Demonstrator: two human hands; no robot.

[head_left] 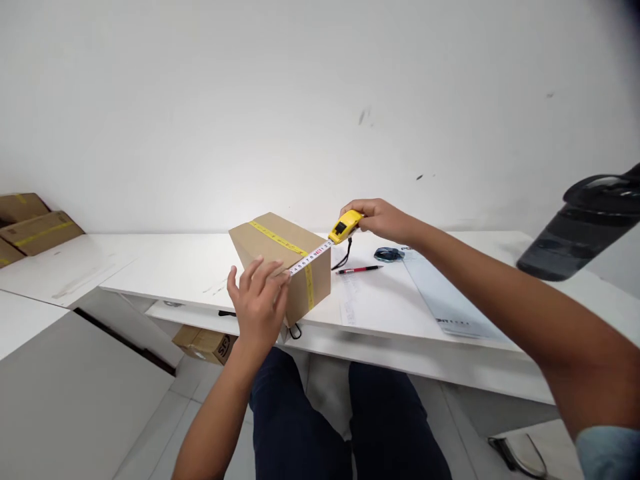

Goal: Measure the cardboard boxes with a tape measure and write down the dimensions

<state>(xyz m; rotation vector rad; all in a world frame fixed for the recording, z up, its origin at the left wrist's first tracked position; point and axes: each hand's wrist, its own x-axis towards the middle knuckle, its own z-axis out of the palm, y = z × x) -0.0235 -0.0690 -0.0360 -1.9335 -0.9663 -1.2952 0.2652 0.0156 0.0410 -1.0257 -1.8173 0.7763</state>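
A brown cardboard box (285, 250) with yellow tape printed in dark marks stands tilted to my view on the white desk (390, 303). Along its top near edge runs the white blade (311, 257) of a tape measure, numbers facing up. My right hand (383, 219) grips the yellow tape measure case (345, 227) just past the box's right corner; a black wrist strap (349, 252) dangles from it. At the box's left near corner, my left hand (260, 303) holds the blade's end against the edge, fingers curled; its fingertips partly hide that end.
Right of the box lie a red and black pen (359, 270), a paper sheet (370, 300), a dark glassy object (389, 254) and a pale blue folder (445, 293). A dark tumbler (565, 233) stands far right. Taped boxes (43, 232) sit far left; another carton (205, 343) is below the desk.
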